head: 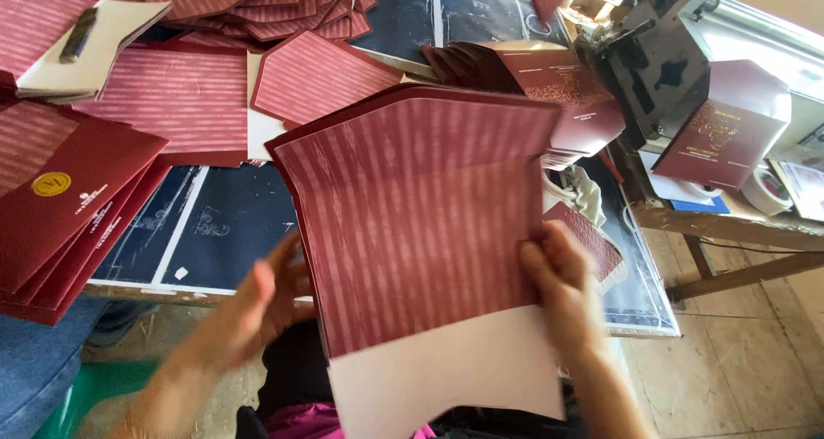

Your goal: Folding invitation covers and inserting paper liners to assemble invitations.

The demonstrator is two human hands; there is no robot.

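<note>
While only the head view is available, everything of note is seen from above the table [215, 280]. A large maroon sheet [421, 216] with pale stripes is held up over the table's near edge, tilted toward the camera, with a plain white portion [446, 375] showing along its lower part. It appears to be a flat, unfolded card or envelope blank with an angled corner at the upper left; a darker maroon edge behind it suggests that more than one sheet may be held together, though this cannot be settled.

The right hand [562, 289] is closed on the sheet's right edge, thumb in front and fingers behind. The left hand [266, 297] is blurred at the sheet's lower left edge; its fingers are curled toward the edge, but whether the sheet is actually gripped cannot be told.

For the handling to go well, it is judged that the sheet should be supported at both edges, kept flat and unbent, and its edges kept square to any sheets behind it.

Similar striped sheets [180, 96] are spread over the table beyond, folded maroon covers [60, 199] lie at the left, and a stack of finished maroon cards [558, 87] rests near a dark machine [652, 61] at the right.
</note>
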